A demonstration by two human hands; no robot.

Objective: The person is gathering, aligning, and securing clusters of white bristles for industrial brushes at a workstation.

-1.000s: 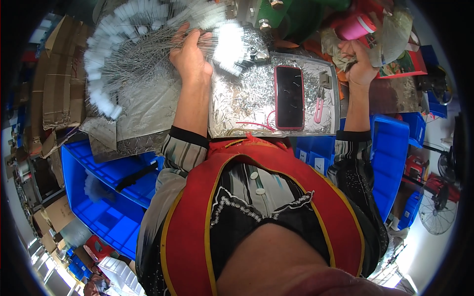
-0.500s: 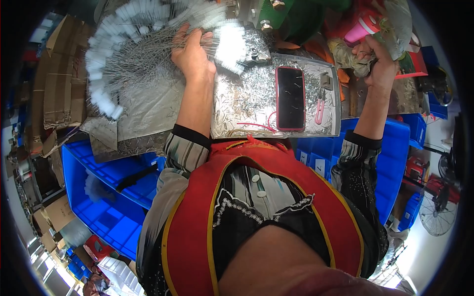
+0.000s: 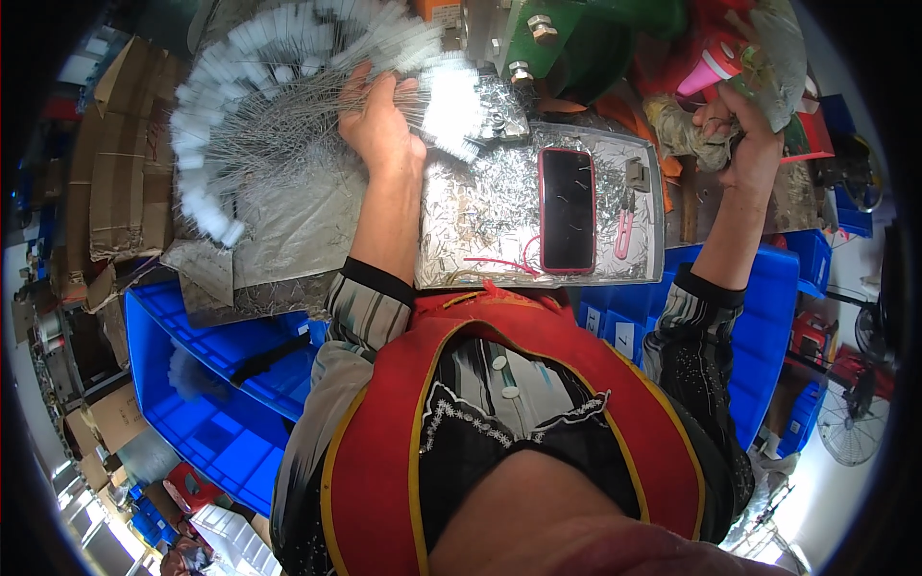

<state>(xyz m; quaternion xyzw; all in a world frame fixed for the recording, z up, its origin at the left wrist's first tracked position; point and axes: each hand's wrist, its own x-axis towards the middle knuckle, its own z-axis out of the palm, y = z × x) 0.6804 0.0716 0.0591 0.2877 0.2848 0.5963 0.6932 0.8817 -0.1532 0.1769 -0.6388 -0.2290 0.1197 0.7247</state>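
My left hand [image 3: 384, 130] is closed round the thin wire stems of several small brushes with white bristle ends. These wire brushes [image 3: 279, 125] lie fanned out in a large heap, bristles outward, at the upper left. On the right, my right hand [image 3: 754, 134] curls its fingers against a crumpled pale cloth [image 3: 684, 134], and what lies beneath the cloth is hidden. A pink object with a white band [image 3: 709, 73] sits just above that hand. Between my hands is a shallow tray [image 3: 461, 259] littered with short metal bits.
In the tray lie a phone with a red edge [image 3: 568, 211], pink-handled snips [image 3: 625, 230] and a small metal block [image 3: 636, 175]. A green machine with bolts [image 3: 576, 38] stands at the top. Blue bins [image 3: 211, 432] flank me below the bench; cardboard boxes [image 3: 134, 154] stand left.
The whole bench sits slightly lower in the view. Both hands keep nearly the same places on the brushes and the cloth.
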